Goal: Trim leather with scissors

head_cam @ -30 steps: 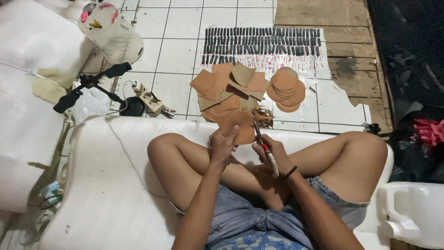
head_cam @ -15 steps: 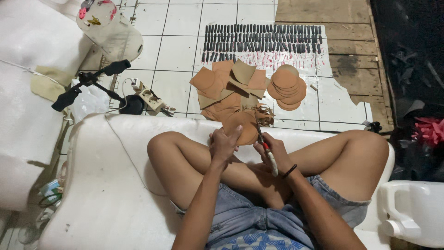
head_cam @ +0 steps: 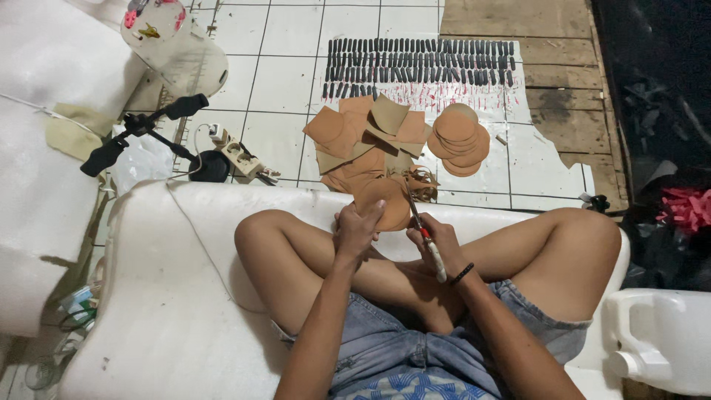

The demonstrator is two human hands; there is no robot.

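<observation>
Cutting: right hand (head_cam: 438, 238) is clenched on a cutter (head_cam: 428, 241), its thin blade reaching up to the right edge of the disc (head_cam: 385, 204).
Left hand: left hand (head_cam: 357, 228) is clamped on the disc's lower left rim, fingers curled round it.
Disc: round, tan, held just above the crossed knees, right at the near edge of the scrap pile (head_cam: 366, 144).
Scrap pile: tan offcuts and squares heaped on the tiled floor (head_cam: 285, 74), the landmark for everything else.
Stack: finished tan rounds (head_cam: 458, 138) sit just right of the scrap pile, touching its edge.
Curl: a thin trimmed strip (head_cam: 424, 185) lies at the pile's near right corner, just beside the blade.
Dark pieces: rows of small dark sticks (head_cam: 422, 63) lined up beyond the scrap pile.
Power strip: white power strip (head_cam: 238, 154) lies left of the scrap pile, with a black tripod (head_cam: 141, 130) further left.
Seat: white foam (head_cam: 163, 296) sits nearer than the scrap pile, under the crossed legs.
Jug: white jug (head_cam: 659, 341) stands well right of the pile and nearer, beside the right thigh.
</observation>
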